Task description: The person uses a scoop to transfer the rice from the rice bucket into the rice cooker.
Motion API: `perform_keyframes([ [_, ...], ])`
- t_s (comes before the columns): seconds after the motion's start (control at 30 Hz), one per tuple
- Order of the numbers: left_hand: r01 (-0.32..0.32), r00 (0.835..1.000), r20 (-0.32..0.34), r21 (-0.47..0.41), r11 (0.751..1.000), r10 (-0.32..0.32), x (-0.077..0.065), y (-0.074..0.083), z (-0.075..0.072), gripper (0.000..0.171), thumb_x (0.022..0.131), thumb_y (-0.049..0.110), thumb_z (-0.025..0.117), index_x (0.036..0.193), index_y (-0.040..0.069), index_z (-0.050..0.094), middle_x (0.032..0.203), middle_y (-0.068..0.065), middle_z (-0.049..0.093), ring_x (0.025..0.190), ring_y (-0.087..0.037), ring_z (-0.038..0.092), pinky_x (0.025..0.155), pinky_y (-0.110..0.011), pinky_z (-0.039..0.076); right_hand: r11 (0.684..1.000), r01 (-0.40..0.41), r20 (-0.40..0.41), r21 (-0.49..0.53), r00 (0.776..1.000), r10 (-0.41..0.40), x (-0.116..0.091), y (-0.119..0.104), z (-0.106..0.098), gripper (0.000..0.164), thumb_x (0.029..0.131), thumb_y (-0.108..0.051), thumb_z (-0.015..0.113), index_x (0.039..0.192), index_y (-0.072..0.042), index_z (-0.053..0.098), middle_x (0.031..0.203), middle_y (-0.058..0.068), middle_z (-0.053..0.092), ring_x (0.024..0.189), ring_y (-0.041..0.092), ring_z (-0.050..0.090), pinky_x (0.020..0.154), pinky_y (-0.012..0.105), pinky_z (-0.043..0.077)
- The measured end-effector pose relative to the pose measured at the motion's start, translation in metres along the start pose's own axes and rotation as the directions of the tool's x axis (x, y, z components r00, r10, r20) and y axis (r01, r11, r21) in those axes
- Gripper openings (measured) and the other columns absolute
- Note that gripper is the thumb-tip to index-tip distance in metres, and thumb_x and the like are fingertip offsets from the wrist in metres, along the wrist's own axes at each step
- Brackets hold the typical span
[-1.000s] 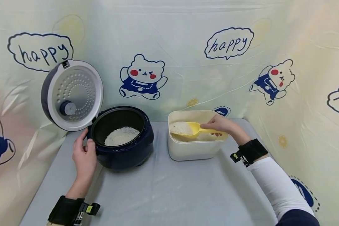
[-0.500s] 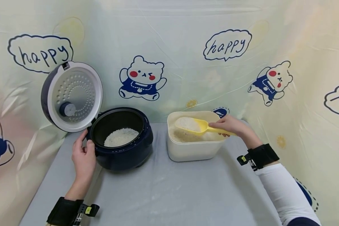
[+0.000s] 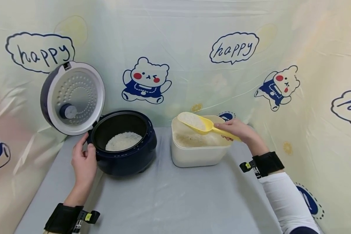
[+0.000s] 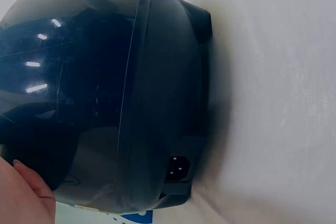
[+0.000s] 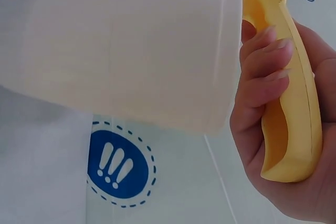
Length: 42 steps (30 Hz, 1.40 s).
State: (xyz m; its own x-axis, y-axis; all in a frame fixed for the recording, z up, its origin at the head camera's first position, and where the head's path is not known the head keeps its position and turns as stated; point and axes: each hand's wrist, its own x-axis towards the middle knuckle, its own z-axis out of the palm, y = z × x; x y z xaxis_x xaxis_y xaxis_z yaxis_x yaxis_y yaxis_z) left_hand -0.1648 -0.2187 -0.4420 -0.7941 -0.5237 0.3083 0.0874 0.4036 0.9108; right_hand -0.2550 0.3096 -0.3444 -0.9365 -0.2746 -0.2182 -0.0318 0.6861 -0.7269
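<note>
My right hand (image 3: 235,128) has its fingers curled round the handle of a yellow scoop (image 3: 206,125). A heap of white rice (image 3: 192,119) fills the scoop's bowl, which is raised above the cream rice bin (image 3: 201,157). In the right wrist view the scoop's handle (image 5: 304,108) lies across the palm beside the bin's wall (image 5: 157,51). At the left, my left hand (image 3: 84,162) rests its fingers and thumb against the side of a dark blue rice cooker (image 3: 125,165), near the hinge. White rice (image 3: 123,141) covers part of the pot's bottom.
The cooker's lid (image 3: 76,97) stands raised at the back left. A power socket (image 4: 178,168) shows low on the cooker's body in the left wrist view. Grey cloth (image 3: 175,198) covers the table, and a printed curtain (image 3: 190,39) hangs close behind.
The scoop has come up out of the rice in the bin, tilting with its bowl end higher, still heaped with rice. The left hand keeps its place on the cooker.
</note>
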Motion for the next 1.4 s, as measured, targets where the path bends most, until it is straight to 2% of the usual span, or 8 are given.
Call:
perform_keyframes([
  [0.33, -0.019, 1.000, -0.010, 0.007, 1.000, 0.019, 0.001, -0.004, 0.001, 0.048, 0.106, 0.018, 0.046, 0.152, 0.017, 0.055, 0.128, -0.003, 0.049, 0.062, -0.001, 0.037, 0.061, -0.014, 0.033, 0.997, 0.076, 0.023, 0.007, 0.997, -0.076, 0.006, -0.020, 0.011, 0.044, 0.104, -0.046, 0.061, 0.089, -0.007, 0.076, 0.062, 0.003, 0.053, 0.057, 0.021, 0.052, 0.056, 0.028, 0.039],
  [0.6, -0.020, 1.000, -0.003, 0.016, 1.000, 0.020, 0.003, -0.001, 0.001, 0.048, 0.106, 0.020, 0.046, 0.153, 0.019, 0.054, 0.129, -0.007, 0.049, 0.065, -0.002, 0.036, 0.063, -0.017, 0.032, 0.996, 0.092, 0.016, -0.002, 0.996, -0.092, 0.019, -0.043, 0.023, 0.045, 0.101, -0.051, 0.064, 0.088, -0.009, 0.076, 0.066, 0.007, 0.056, 0.059, 0.023, 0.053, 0.057, 0.028, 0.042],
  [0.77, -0.031, 0.999, -0.020, 0.012, 0.999, 0.032, 0.004, -0.001, 0.001, 0.047, 0.106, 0.017, 0.047, 0.152, 0.016, 0.056, 0.128, -0.009, 0.051, 0.062, 0.000, 0.035, 0.063, -0.017, 0.031, 0.993, 0.117, 0.061, -0.009, 0.991, -0.116, 0.027, -0.072, 0.030, 0.045, 0.100, -0.054, 0.064, 0.093, -0.011, 0.077, 0.074, 0.011, 0.059, 0.064, 0.024, 0.054, 0.060, 0.029, 0.043],
  [1.0, -0.029, 0.999, -0.028, 0.018, 0.999, 0.029, 0.003, -0.002, 0.000, 0.048, 0.105, 0.017, 0.047, 0.152, 0.017, 0.057, 0.126, -0.006, 0.050, 0.062, 0.001, 0.035, 0.064, -0.017, 0.031, 0.984, 0.168, 0.119, -0.058, 0.980, -0.161, 0.041, -0.120, 0.043, 0.042, 0.100, -0.050, 0.066, 0.087, -0.011, 0.078, 0.072, 0.005, 0.057, 0.064, 0.023, 0.053, 0.061, 0.029, 0.041],
  [1.2, -0.027, 0.999, -0.023, 0.013, 1.000, 0.028, 0.003, -0.003, 0.000, 0.047, 0.106, 0.018, 0.047, 0.152, 0.018, 0.056, 0.128, -0.007, 0.051, 0.062, 0.000, 0.035, 0.063, -0.017, 0.031, 0.974, 0.172, 0.147, -0.145, 0.978, -0.151, 0.054, -0.157, 0.052, 0.039, 0.100, -0.045, 0.068, 0.088, -0.009, 0.078, 0.072, 0.005, 0.060, 0.062, 0.023, 0.055, 0.058, 0.029, 0.042],
  [1.4, -0.030, 0.999, -0.019, 0.014, 0.999, 0.031, 0.003, -0.004, 0.000, 0.048, 0.106, 0.018, 0.046, 0.153, 0.017, 0.056, 0.123, -0.002, 0.049, 0.060, 0.001, 0.035, 0.061, -0.016, 0.031, 0.952, 0.202, 0.146, -0.232, 0.974, -0.171, 0.060, -0.182, 0.058, 0.038, 0.099, -0.044, 0.069, 0.086, -0.010, 0.078, 0.070, 0.004, 0.061, 0.061, 0.022, 0.055, 0.057, 0.030, 0.044],
])
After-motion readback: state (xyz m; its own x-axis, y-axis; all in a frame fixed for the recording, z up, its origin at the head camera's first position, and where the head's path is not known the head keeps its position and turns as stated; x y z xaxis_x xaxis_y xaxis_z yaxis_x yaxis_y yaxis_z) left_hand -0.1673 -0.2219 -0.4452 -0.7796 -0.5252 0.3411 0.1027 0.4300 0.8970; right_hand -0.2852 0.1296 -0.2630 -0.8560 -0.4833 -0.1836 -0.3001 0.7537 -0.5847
